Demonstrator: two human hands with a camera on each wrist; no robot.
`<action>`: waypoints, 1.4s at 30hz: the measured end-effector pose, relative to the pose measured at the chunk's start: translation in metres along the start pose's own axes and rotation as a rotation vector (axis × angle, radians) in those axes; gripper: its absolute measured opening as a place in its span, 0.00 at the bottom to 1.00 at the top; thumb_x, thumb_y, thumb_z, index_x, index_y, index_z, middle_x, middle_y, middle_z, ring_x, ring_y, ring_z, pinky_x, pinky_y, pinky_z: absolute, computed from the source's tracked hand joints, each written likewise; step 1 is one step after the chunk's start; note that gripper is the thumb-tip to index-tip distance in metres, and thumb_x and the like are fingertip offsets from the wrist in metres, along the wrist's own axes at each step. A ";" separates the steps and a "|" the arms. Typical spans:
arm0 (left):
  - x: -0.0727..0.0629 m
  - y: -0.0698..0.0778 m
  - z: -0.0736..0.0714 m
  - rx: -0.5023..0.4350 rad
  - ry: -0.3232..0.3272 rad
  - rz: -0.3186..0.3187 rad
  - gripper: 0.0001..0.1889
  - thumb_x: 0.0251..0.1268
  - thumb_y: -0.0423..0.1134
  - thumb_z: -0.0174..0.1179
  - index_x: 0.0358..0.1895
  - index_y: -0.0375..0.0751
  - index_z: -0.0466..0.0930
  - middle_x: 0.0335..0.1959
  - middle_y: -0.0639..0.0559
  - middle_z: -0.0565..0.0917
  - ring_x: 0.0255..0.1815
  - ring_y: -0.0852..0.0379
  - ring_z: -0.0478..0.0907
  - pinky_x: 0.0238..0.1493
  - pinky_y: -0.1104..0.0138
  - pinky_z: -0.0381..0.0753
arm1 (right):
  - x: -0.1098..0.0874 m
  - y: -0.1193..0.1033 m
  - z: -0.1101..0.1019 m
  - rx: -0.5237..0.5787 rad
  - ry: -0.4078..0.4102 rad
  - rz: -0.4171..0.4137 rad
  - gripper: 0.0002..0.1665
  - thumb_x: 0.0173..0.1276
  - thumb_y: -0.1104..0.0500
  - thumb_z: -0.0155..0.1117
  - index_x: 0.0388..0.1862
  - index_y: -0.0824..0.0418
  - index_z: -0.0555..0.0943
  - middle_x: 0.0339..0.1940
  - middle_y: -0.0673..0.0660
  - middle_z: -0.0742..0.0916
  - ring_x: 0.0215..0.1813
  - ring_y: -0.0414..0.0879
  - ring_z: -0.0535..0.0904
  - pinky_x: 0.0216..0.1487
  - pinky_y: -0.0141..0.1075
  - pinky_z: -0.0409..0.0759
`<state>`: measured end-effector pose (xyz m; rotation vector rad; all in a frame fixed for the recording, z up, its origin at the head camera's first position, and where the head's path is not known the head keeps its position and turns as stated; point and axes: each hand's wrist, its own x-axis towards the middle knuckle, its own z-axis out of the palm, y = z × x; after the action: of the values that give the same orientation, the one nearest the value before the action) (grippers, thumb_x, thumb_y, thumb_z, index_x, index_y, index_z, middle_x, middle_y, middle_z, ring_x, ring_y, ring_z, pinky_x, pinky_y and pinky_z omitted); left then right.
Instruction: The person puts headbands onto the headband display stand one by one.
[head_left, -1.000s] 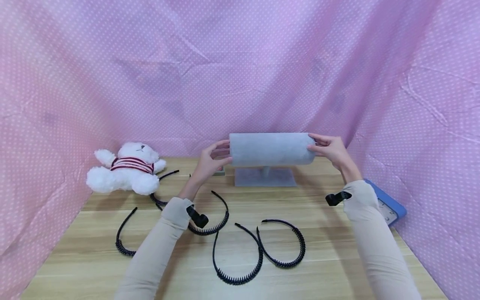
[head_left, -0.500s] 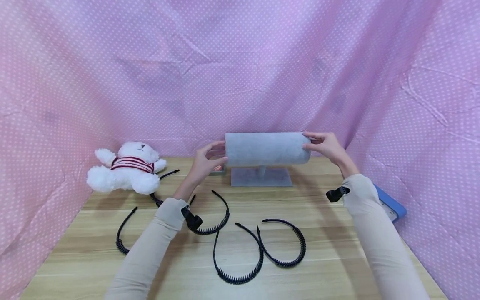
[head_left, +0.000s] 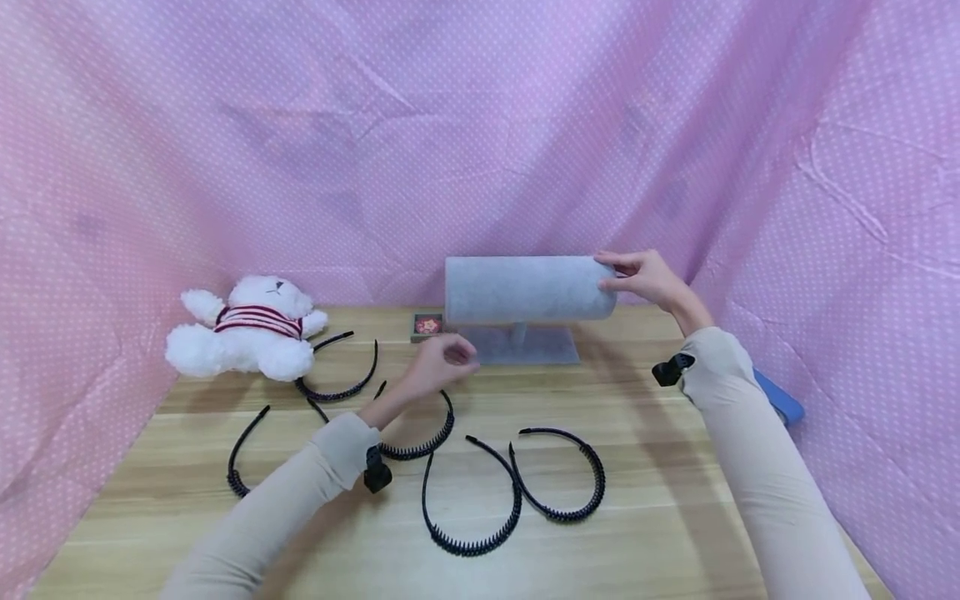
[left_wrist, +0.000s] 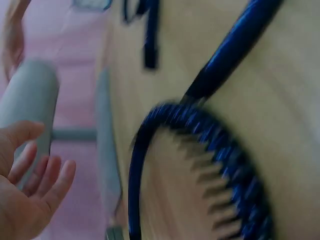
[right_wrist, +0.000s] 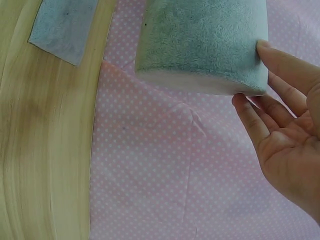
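Observation:
A grey plush T-shaped display stand [head_left: 525, 287], with a horizontal roll on a short post and flat base, stands at the back of the table. My right hand [head_left: 651, 279] holds the roll's right end; in the right wrist view the thumb [right_wrist: 287, 65] lies on its side and fingertips touch the end. My left hand [head_left: 441, 365] is in the air in front of the base's left side, apart from the stand. It holds nothing, its fingers loosely spread in the left wrist view. Below it lies a black toothed headband [head_left: 420, 450], partly hidden by the left arm.
Several more black headbands lie about, including a front one [head_left: 472, 550] and another [head_left: 600, 479] touching or nearly touching it. A white plush bear [head_left: 262, 329] sits back left. A small patterned box [head_left: 427, 326] stands left of the stand. A blue clock [head_left: 780, 400] is right, mostly hidden.
Both hands shifted the stand slightly left. My left hand then let go of the roll's left end and came down nearer, uncovering the small box. My right hand stays on the roll.

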<state>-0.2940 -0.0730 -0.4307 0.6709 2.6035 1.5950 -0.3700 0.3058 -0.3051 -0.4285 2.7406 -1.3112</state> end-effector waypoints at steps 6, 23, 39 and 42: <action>-0.013 0.017 0.037 0.214 -0.341 0.278 0.10 0.64 0.35 0.70 0.47 0.38 0.89 0.46 0.47 0.87 0.48 0.52 0.85 0.49 0.67 0.87 | 0.001 -0.001 -0.001 -0.001 0.003 0.005 0.34 0.69 0.60 0.72 0.72 0.61 0.74 0.79 0.59 0.68 0.79 0.56 0.65 0.73 0.43 0.70; -0.053 0.038 0.076 0.583 -0.711 0.580 0.11 0.60 0.51 0.73 0.44 0.57 0.92 0.44 0.63 0.87 0.47 0.69 0.80 0.50 0.80 0.76 | 0.000 -0.001 0.001 0.022 0.002 -0.005 0.33 0.69 0.61 0.71 0.72 0.63 0.74 0.79 0.60 0.69 0.80 0.56 0.64 0.76 0.47 0.67; -0.029 0.028 0.068 0.723 -0.606 0.648 0.04 0.66 0.43 0.70 0.39 0.56 0.93 0.41 0.63 0.88 0.46 0.65 0.83 0.59 0.71 0.80 | -0.002 -0.001 0.001 -0.008 0.024 -0.017 0.32 0.68 0.62 0.72 0.70 0.64 0.75 0.77 0.62 0.72 0.78 0.56 0.67 0.71 0.37 0.71; -0.024 0.025 0.068 0.720 -0.609 0.626 0.05 0.67 0.44 0.68 0.41 0.56 0.93 0.41 0.64 0.88 0.47 0.65 0.83 0.59 0.70 0.80 | -0.004 -0.002 0.001 -0.011 0.018 -0.022 0.32 0.68 0.61 0.71 0.71 0.64 0.75 0.77 0.62 0.72 0.78 0.56 0.67 0.71 0.38 0.72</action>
<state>-0.2471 -0.0143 -0.4469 1.7905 2.5130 0.2692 -0.3660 0.3048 -0.3045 -0.4509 2.7671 -1.3122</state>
